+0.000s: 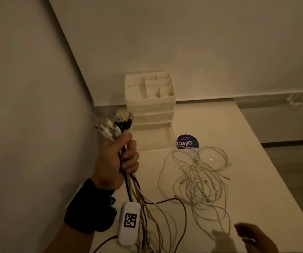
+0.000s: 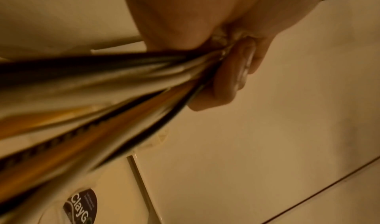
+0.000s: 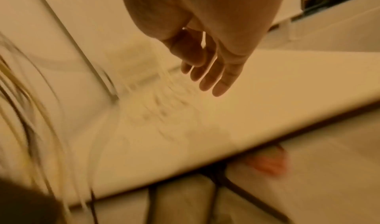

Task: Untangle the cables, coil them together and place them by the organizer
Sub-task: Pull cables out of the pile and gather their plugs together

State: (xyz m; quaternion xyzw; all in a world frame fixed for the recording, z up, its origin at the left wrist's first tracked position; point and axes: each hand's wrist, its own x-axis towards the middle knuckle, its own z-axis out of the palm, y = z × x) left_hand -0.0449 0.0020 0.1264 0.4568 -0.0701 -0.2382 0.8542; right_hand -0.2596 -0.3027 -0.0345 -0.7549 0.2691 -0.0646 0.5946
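Note:
My left hand point(image 1: 123, 159) is raised above the table's left side and grips a bundle of cables point(image 1: 128, 179) just below their plugs point(image 1: 114, 126), which stick out above the fist. White, black and yellow strands hang from the fist to the table. The left wrist view shows the same bundle point(image 2: 123, 87) squeezed between my fingers point(image 2: 226, 81). A loose tangle of white cables point(image 1: 200, 178) lies on the table to the right. My right hand point(image 1: 245, 236) hovers blurred over the tangle's near end, fingers straight and holding nothing point(image 3: 209, 71). The white organizer point(image 1: 149, 108) stands at the back.
A round purple ClayGo sticker point(image 1: 187, 142) lies on the white table point(image 1: 256, 161) in front of the organizer. A wall runs close along the left. The table's right edge drops to the floor. A white tagged device point(image 1: 128, 223) sits on my left wrist.

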